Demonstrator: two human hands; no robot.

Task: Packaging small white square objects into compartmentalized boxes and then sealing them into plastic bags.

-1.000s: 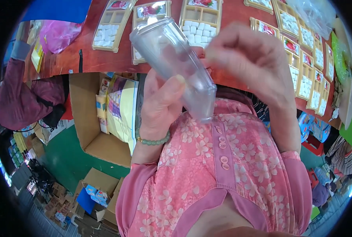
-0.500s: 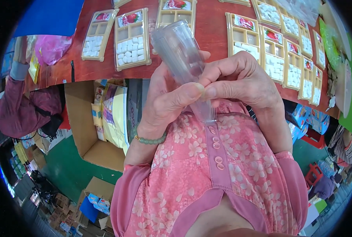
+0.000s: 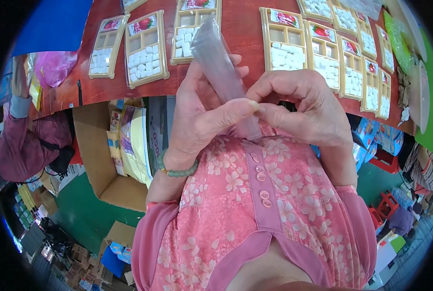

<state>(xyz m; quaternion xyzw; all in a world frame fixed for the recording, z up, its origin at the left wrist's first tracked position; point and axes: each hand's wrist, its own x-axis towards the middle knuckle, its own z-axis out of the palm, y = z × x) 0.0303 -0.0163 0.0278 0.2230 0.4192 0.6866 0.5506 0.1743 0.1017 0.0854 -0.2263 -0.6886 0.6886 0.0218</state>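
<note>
Both hands are up against the chest of the pink flowered blouse [image 3: 255, 213], working a clear plastic sleeve [image 3: 224, 72]. The left hand [image 3: 202, 116] is wrapped around the sleeve's lower half, its fingers curled closed on it and its thumb stretched across the front. The right hand [image 3: 304, 111] meets that thumb at the sleeve's bottom end, where its thumb and forefinger are pinched shut on the plastic; its other fingers are curled in and hold nothing that I can see.

To my eye the step in hand is a fiddly bit of finger work at that lower end, pinching or teasing the plastic there. Doing it well likely means keeping the left hand's grip steady and light enough not to crush the film, and letting only the right fingertips do the picking. Whether the bottom edge is sealed or open I cannot tell; the fingers hide it.

The sleeve's long axis runs from the fingers near the blouse buttons up and a little to the left. Its upper end points away from the body and stands over the edge of the red table [image 3: 241, 43], in front of the beige trays [image 3: 146, 48] that hold small white blocks. Its lower end points down at the chest. Below the table edge on the left sits an open cardboard box [image 3: 100, 160].
</note>
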